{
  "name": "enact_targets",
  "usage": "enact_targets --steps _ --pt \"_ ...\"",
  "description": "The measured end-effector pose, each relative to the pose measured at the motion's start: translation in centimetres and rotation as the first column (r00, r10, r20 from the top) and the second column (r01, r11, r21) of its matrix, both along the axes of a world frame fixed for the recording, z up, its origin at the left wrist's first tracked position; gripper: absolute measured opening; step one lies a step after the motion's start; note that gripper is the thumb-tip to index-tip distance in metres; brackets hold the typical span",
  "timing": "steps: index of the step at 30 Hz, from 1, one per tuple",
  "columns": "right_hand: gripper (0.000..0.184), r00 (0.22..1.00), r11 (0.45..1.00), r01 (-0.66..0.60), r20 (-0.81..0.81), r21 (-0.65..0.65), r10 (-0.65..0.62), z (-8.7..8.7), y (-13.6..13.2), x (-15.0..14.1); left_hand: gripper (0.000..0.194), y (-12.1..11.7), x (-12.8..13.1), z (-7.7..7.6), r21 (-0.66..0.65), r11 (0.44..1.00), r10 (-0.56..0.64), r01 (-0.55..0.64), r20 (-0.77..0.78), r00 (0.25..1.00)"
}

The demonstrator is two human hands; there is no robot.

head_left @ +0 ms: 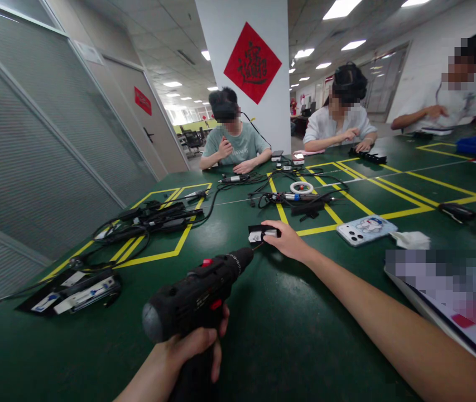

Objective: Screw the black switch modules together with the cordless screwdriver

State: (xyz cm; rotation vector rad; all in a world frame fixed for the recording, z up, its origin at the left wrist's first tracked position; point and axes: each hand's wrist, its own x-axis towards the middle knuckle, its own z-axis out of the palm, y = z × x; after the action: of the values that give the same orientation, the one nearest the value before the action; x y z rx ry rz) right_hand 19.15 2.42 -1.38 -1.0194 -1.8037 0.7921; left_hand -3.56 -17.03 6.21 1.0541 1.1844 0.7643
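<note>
A black cordless drill (198,287) with red buttons is in my left hand (191,346), whose fingers wrap round its grip. The drill points away and to the right, a thin bit in its chuck. Just beyond the chuck, my right hand (283,239) holds a small black part (256,228) with a white and silver face, close to the green table (296,301). The bit's tip reaches the near side of this part; whether it touches, I cannot tell.
Black tools and cables (154,218) lie at the left, with a flat black and white piece (66,293) nearer. Beyond my right hand are a white ring (301,187) and more cables. A phone (366,229), tissue (411,240) and tablet (442,312) lie right. Several people sit across the table.
</note>
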Motion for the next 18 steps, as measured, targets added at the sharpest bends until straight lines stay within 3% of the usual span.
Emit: enact_targets --steps 18 --pt "0.041 1.0 1.0 -0.007 0.016 0.009 0.006 0.08 -0.12 0.16 0.029 0.05 -0.21 0.07 -0.012 1.0 -0.018 0.018 0.012 1.0"
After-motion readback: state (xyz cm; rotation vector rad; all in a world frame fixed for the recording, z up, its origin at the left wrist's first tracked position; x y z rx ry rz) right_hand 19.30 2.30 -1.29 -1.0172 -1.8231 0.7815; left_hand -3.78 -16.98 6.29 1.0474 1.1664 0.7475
